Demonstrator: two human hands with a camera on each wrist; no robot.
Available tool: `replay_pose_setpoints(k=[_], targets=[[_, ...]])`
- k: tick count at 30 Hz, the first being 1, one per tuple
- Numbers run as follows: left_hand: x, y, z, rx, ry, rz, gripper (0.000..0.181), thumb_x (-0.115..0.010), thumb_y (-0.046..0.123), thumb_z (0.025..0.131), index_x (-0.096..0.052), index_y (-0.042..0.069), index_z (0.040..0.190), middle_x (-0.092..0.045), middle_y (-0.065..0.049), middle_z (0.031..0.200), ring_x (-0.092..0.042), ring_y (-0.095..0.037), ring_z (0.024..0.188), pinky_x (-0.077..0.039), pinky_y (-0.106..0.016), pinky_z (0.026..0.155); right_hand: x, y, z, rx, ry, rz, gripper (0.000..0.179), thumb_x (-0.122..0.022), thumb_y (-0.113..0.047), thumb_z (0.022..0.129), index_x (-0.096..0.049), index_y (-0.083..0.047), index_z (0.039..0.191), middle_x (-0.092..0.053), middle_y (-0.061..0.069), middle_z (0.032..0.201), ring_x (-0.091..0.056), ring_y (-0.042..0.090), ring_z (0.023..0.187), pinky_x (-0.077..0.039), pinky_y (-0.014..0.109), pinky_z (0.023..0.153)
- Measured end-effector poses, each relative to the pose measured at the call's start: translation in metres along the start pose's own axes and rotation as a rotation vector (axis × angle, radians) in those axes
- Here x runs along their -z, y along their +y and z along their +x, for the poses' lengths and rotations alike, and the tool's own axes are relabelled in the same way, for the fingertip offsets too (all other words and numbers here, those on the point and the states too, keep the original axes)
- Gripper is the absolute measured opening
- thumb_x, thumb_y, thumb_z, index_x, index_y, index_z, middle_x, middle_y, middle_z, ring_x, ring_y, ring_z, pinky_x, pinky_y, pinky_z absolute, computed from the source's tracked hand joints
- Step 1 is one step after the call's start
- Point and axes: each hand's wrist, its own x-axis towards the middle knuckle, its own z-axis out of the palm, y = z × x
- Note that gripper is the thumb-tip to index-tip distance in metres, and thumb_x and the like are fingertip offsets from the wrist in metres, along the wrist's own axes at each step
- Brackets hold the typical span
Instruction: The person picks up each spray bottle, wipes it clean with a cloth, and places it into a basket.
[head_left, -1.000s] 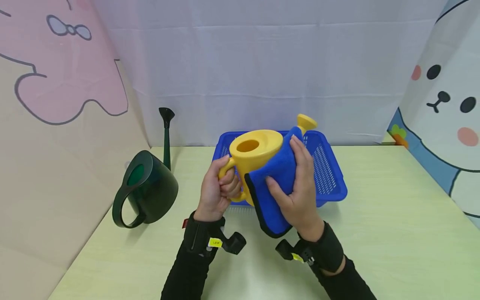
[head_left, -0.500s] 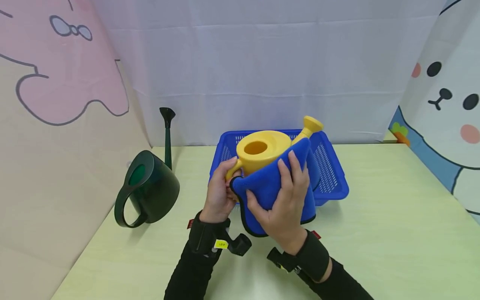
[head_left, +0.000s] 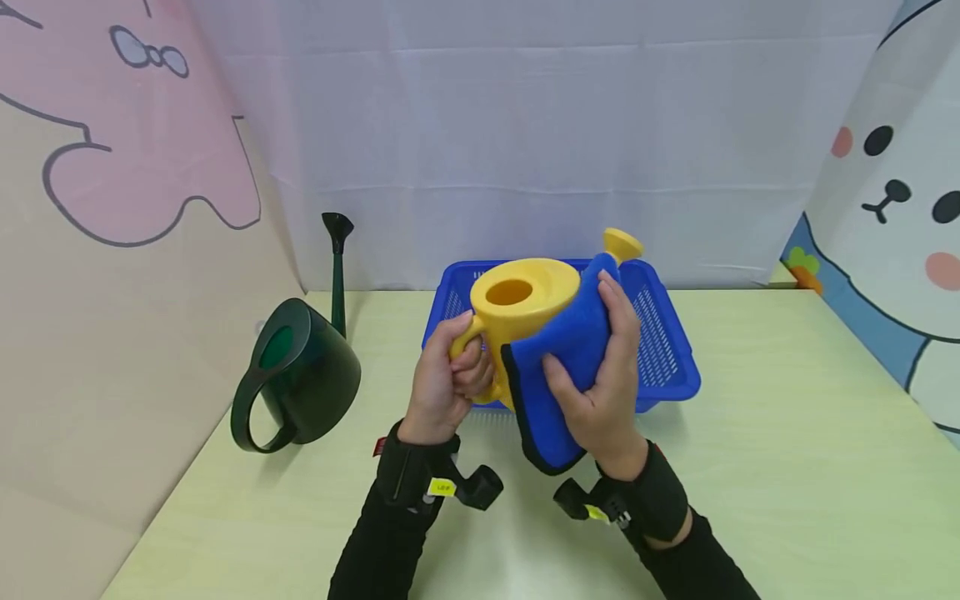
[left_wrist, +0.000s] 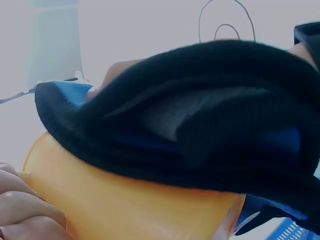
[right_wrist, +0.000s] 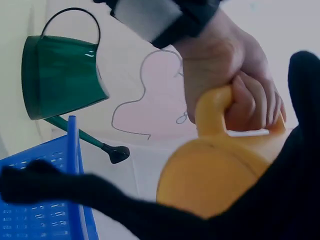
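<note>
My left hand (head_left: pixel 442 379) grips the handle of a yellow watering can (head_left: pixel 525 292), its fingers curled round the loop. The can is held up in front of the blue basket, round top opening facing up and spout to the right. With my right hand (head_left: pixel 603 379) I hold a blue cloth (head_left: pixel 558 408) with black edging against the can's right side and the base of its spout. In the left wrist view the cloth's black edge (left_wrist: pixel 165 175) lies across the yellow body. The right wrist view shows the left fingers (right_wrist: pixel 245 102) wrapped round the handle.
A blue plastic basket (head_left: pixel 667 333) stands behind the hands, near the back curtain. To the left, a dark green watering can (head_left: pixel 318 383) with a long spout stands on the light table (head_left: pixel 787 467). Printed curtains enclose the back and both sides.
The right hand swept the cloth leftward over the can's front half a second ago, then back right toward the spout. The left hand keeps its grip, shifted slightly right.
</note>
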Motion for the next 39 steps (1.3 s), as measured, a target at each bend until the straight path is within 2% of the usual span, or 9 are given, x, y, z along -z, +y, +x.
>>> replay_pose_setpoints(k=[4,10,17,22,25,28,30,34,39], targets=[[0.001,-0.002,0.000,-0.025,-0.030,-0.001,0.047,-0.021,0.021,0.097,-0.033,0.022,0.051,-0.031,0.011,0.044,-0.022,-0.011,0.035,-0.011,-0.028,0.040,0.005,0.006,0.004,-0.036,-0.024,0.048,0.079,-0.047,-0.055,0.086,-0.029,0.006,0.133,-0.034,0.021,0.139,-0.039,0.023,0.126,-0.033,0.033,0.106],[0.002,-0.002,0.000,-0.011,-0.028,-0.009,0.048,-0.021,0.021,0.097,-0.031,0.021,0.051,-0.030,0.010,0.044,-0.022,-0.010,0.034,-0.010,-0.028,0.040,0.002,0.005,0.000,-0.026,-0.019,0.014,0.078,-0.046,-0.055,0.086,-0.032,0.006,0.132,-0.034,0.021,0.140,-0.037,0.026,0.128,-0.032,0.037,0.107],[-0.001,0.000,-0.002,0.074,0.095,-0.027,0.045,-0.030,0.026,0.097,-0.037,0.022,0.053,-0.034,0.015,0.044,-0.029,0.000,0.033,-0.018,-0.015,0.036,-0.012,-0.009,-0.012,0.078,0.042,-0.138,0.069,-0.049,-0.048,0.087,-0.036,0.006,0.129,-0.034,0.022,0.138,-0.036,0.035,0.127,-0.031,0.049,0.107],[-0.001,0.000,-0.002,0.088,0.089,-0.047,0.046,-0.028,0.026,0.097,-0.039,0.022,0.052,-0.034,0.015,0.044,-0.028,0.000,0.034,-0.020,-0.012,0.036,-0.019,-0.014,-0.018,0.163,0.078,-0.250,0.064,-0.049,-0.045,0.087,-0.039,0.004,0.127,-0.036,0.020,0.137,-0.035,0.036,0.126,-0.027,0.054,0.106],[-0.002,0.000,-0.002,0.091,0.104,-0.033,0.046,-0.029,0.027,0.097,-0.037,0.022,0.052,-0.033,0.015,0.044,-0.028,0.000,0.033,-0.020,-0.012,0.035,-0.019,-0.013,-0.016,0.170,0.063,-0.247,0.063,-0.049,-0.045,0.088,-0.039,0.004,0.127,-0.036,0.020,0.137,-0.035,0.037,0.127,-0.027,0.054,0.106],[-0.001,0.002,-0.002,0.096,0.137,-0.016,0.044,-0.032,0.029,0.096,-0.036,0.021,0.053,-0.033,0.015,0.045,-0.029,0.000,0.034,-0.019,-0.012,0.036,-0.014,-0.011,-0.013,0.133,0.023,-0.191,0.065,-0.048,-0.046,0.088,-0.037,0.005,0.128,-0.035,0.022,0.137,-0.034,0.036,0.128,-0.029,0.052,0.107],[-0.001,0.002,-0.003,0.079,0.123,-0.011,0.044,-0.032,0.028,0.096,-0.035,0.021,0.052,-0.032,0.015,0.045,-0.028,0.000,0.034,-0.017,-0.015,0.036,-0.010,-0.009,-0.009,0.092,-0.010,-0.133,0.068,-0.047,-0.048,0.088,-0.035,0.005,0.129,-0.033,0.022,0.138,-0.033,0.035,0.129,-0.029,0.049,0.108],[0.002,0.002,-0.004,0.008,0.017,-0.021,0.048,-0.023,0.023,0.097,-0.033,0.021,0.051,-0.031,0.012,0.043,-0.026,-0.005,0.033,-0.011,-0.024,0.038,0.000,-0.004,-0.002,0.006,-0.051,-0.029,0.074,-0.046,-0.052,0.088,-0.035,0.006,0.131,-0.034,0.022,0.139,-0.034,0.030,0.131,-0.031,0.043,0.108],[0.003,0.001,-0.004,-0.040,-0.048,-0.026,0.048,-0.020,0.021,0.097,-0.032,0.021,0.051,-0.031,0.011,0.043,-0.024,-0.009,0.034,-0.009,-0.027,0.039,0.006,0.000,0.003,-0.025,-0.050,0.017,0.074,-0.045,-0.053,0.087,-0.037,0.007,0.130,-0.038,0.021,0.138,-0.037,0.027,0.130,-0.031,0.038,0.108]])
